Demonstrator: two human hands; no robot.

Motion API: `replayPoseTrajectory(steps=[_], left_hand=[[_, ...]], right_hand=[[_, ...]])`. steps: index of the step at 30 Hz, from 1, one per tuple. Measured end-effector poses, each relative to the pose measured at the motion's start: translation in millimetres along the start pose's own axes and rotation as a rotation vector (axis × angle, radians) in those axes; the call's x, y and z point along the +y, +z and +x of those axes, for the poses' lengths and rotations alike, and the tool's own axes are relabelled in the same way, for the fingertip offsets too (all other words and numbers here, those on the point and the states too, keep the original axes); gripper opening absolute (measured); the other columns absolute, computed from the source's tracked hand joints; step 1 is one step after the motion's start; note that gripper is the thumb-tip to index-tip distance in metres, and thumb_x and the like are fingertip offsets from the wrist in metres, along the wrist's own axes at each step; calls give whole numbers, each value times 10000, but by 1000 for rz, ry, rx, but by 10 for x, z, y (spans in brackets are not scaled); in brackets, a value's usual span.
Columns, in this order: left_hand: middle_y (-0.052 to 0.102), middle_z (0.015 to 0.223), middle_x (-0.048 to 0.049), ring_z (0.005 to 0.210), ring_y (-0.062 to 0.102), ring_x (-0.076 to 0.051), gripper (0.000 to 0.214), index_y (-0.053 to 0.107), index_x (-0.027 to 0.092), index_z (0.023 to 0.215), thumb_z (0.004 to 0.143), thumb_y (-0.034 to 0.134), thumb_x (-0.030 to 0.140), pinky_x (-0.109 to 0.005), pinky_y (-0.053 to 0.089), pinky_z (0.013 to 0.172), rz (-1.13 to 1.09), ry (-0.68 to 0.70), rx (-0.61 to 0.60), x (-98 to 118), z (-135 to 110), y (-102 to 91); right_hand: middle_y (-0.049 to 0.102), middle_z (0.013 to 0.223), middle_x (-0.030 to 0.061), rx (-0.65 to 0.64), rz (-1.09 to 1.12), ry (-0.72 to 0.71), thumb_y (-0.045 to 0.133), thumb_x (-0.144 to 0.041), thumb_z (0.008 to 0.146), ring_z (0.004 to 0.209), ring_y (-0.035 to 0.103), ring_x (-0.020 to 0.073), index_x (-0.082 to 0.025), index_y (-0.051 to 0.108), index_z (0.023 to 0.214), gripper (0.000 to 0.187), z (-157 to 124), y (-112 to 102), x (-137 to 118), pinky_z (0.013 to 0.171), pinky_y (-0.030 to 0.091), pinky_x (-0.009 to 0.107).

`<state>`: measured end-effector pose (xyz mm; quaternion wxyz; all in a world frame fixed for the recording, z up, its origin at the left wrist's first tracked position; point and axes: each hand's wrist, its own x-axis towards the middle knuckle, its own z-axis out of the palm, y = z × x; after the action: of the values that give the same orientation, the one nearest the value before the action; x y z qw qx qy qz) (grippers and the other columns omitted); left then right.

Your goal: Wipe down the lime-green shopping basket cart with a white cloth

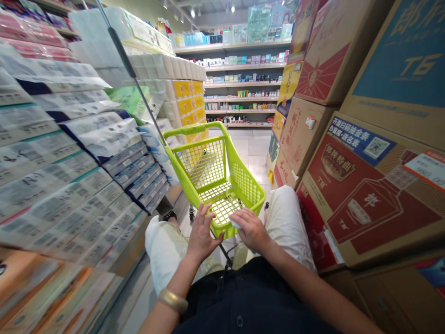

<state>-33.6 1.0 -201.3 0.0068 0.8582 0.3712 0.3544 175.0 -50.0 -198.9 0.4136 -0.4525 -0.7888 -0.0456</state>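
Observation:
A lime-green plastic shopping cart point(241, 174) stands between my knees, its grid-walled basket holding no goods that I can see. My left hand point(202, 234) is at the rim nearest me, fingers spread and gripping nothing; whether it touches the rim I cannot tell. Over the same rim, to the right, my right hand point(252, 229) has its fingers bent around a small white wad point(234, 224), which looks like a tissue or cloth and is mostly covered by the fingers. A thin pole with a dark sleeve point(121, 51) rises from the cart's far left corner.
Paper-goods packs point(69, 153) are piled high on the left, close to the cart. Stacked cardboard cartons point(375, 195) wall the right side. Beyond the cart, a tiled aisle point(248, 146) leads to shelves point(243, 84) of small boxes and bottles.

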Motion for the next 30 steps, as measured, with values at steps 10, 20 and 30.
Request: replayPoseTrajectory(steps=[10, 20, 30], left_hand=[[437, 1429, -152, 1459, 247, -356, 444, 460, 215, 1118, 751, 691, 311, -537, 366, 1132, -4, -27, -13, -21, 2, 16], [447, 1426, -154, 1449, 266, -359, 438, 473, 220, 1102, 751, 692, 363, -555, 367, 1119, -5, -21, -60, -132, 49, -53], [418, 1463, -165, 1447, 286, -350, 454, 449, 217, 1086, 723, 704, 311, -539, 397, 1106, -35, 4, -97, -375, 82, -201]], right_hand=[[654, 1133, 114, 244, -98, 196, 422, -27, 789, 1203, 547, 261, -184, 639, 1208, 497, -171, -202, 563, 1064, 455, 512], [644, 1129, 105, 138, -3, 121, 435, -41, 797, 1132, 548, 260, -187, 617, 1241, 501, -47, 45, -52, 1090, 402, 534], [641, 1189, 98, 87, 33, 115, 444, -19, 776, 1170, 539, 248, -203, 567, 1322, 590, 13, 119, -200, 1088, 419, 491]])
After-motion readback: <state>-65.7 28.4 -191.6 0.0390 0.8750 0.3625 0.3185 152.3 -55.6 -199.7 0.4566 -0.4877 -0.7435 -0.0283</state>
